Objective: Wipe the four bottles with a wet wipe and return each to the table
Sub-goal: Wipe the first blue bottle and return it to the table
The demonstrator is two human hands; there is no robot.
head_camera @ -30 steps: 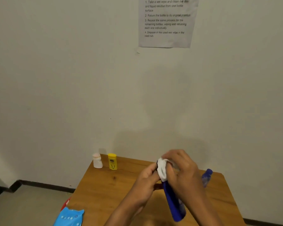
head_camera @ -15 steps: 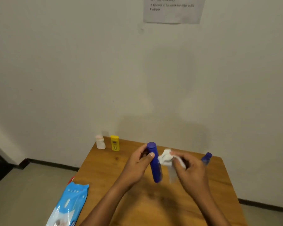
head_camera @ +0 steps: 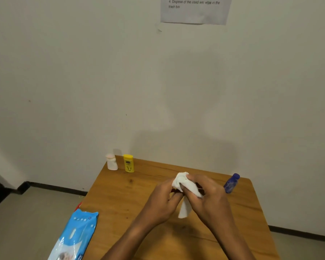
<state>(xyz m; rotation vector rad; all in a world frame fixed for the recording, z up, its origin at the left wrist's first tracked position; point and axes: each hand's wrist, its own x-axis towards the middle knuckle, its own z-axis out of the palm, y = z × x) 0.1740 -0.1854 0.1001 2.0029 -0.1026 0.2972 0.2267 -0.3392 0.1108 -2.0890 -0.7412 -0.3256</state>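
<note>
My left hand (head_camera: 163, 197) and my right hand (head_camera: 208, 196) meet above the middle of the wooden table (head_camera: 120, 199). A white wet wipe (head_camera: 182, 182) is bunched between them, and its tail hangs down below the fingers. The tall blue bottle from the earlier frames is hidden under the wipe and my fingers. A small blue bottle (head_camera: 231, 183) stands at the table's far right. A yellow bottle (head_camera: 129, 163) and a white bottle (head_camera: 112, 162) stand side by side at the far left corner.
A blue wet-wipe pack (head_camera: 75, 235) lies over the table's near left edge. The table stands against a pale wall with a printed instruction sheet (head_camera: 194, 10) on it. Grey floor lies to the left and right.
The tall blue bottle stood bare in my left hand half a second ago; now the wipe covers it and my hands have closed together. The view has tilted down.
</note>
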